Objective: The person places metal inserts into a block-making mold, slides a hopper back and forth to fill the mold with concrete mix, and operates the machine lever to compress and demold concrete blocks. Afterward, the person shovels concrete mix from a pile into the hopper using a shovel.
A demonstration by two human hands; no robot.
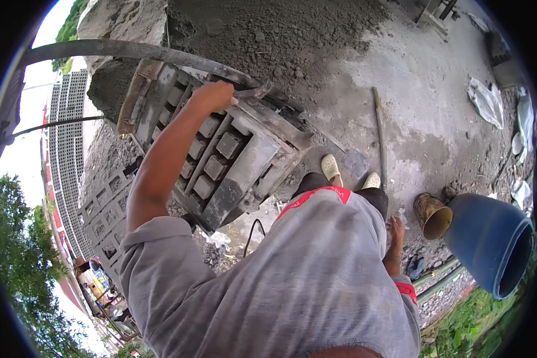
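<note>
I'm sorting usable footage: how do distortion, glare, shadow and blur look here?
Head view: strong fisheye distortion, the long bar bowing across the upper left and black corners around the round image; head view: sky blown out to white at the left; head view: deep shadow inside the blue barrel; head view: left hand shows no obvious motion blur.

At lower right, a blue barrel (478,235) and a tan bucket (431,216) are seen; white plastic (487,102) is strewn upper right, foliage (21,256) glimpsed lower left.
</note>
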